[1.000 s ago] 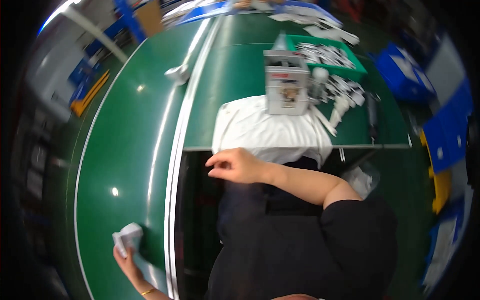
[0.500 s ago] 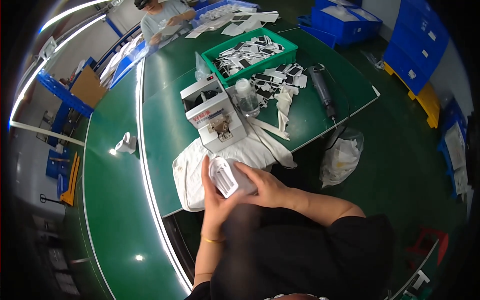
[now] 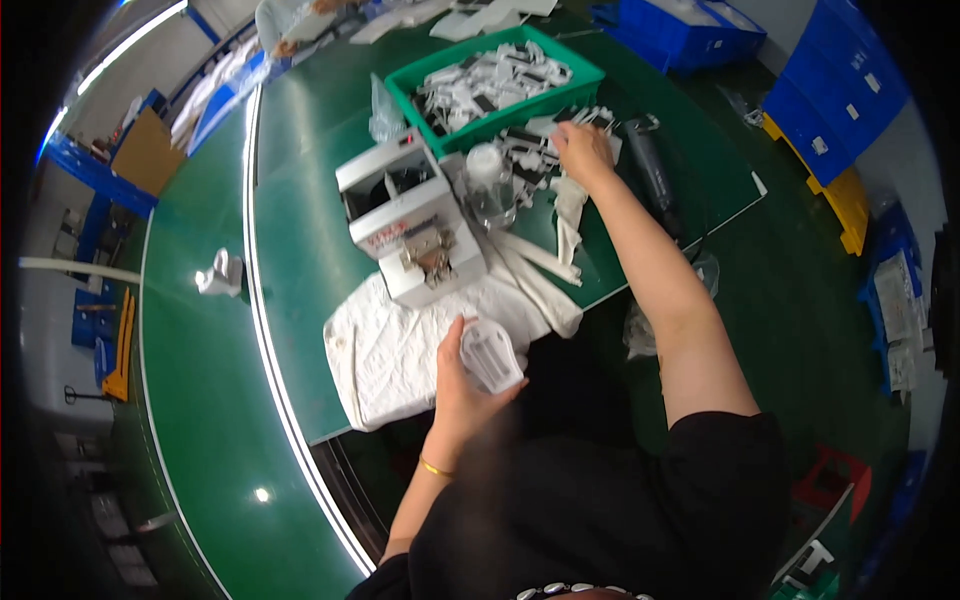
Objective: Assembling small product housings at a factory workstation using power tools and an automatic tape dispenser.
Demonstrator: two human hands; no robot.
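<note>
My left hand (image 3: 462, 395) is wrapped round a white plastic housing (image 3: 490, 355), its rounded end with a slotted recess facing up, above the front edge of the table. My right hand (image 3: 585, 152) is stretched far forward to a loose pile of small white and black flat parts (image 3: 527, 150). Its fingers are bent together at the pile; whether a part is between them is hidden. Beside the pile stands a green bin (image 3: 437, 142) heaped with similar parts. A white cloth (image 3: 385, 350) lies under and in front of a small grey-white bench machine (image 3: 410, 220).
A clear bottle (image 3: 490, 185) stands right of the machine, with cream cloth strips (image 3: 568, 225) nearby. An electric screwdriver (image 3: 652, 170) lies at the table's right. Another white housing (image 3: 222, 272) stands on the left green surface. A person (image 3: 290, 25) works at the far end.
My right hand has let go of the white housing and reached forward to the pile of parts. My left hand keeps the housing, now shifted slightly right and turned. The view has shifted too.
</note>
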